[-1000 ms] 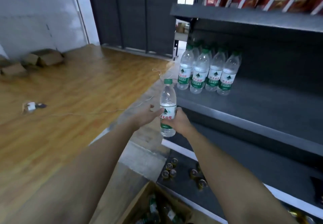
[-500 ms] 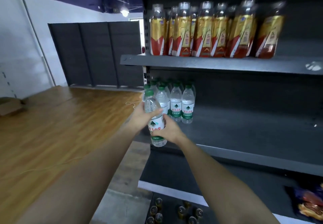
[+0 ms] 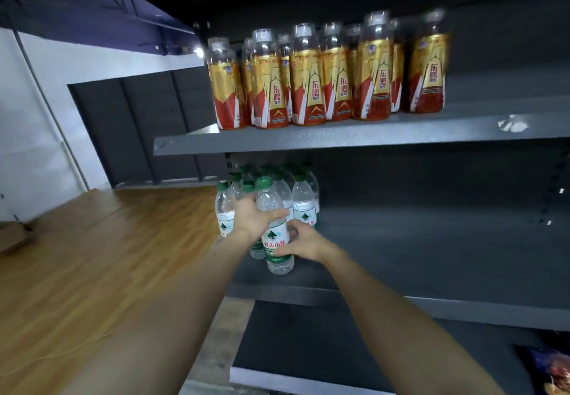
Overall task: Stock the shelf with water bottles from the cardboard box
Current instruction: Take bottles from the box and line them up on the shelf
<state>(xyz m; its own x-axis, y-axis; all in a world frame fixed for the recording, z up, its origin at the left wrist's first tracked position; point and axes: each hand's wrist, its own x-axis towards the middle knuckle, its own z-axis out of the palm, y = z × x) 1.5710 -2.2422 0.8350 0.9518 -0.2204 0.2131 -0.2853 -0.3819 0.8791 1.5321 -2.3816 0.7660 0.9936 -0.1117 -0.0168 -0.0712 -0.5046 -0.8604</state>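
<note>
A dark shelf unit [image 3: 431, 135] fills the right of the view, beside a wood floor [image 3: 92, 255]. Its upper board carries a row of gold-and-red drink bottles [image 3: 324, 76]. The middle shelf [image 3: 431, 255] holds a cluster of green-capped water bottles [image 3: 303, 200] packed at its left end; the rest of that board, to the right, is bare. The box is out of view, so how many bottles remain cannot be told, but most of the shelf looks unfilled, and the job seems well short of done.

In front of the cluster, one bottle [image 3: 276, 240] stands upright at the shelf's front edge, its base on or just above the board. The left hand [image 3: 256, 218] wraps its upper body; the right hand [image 3: 303, 245] grips the label lower down.
</note>
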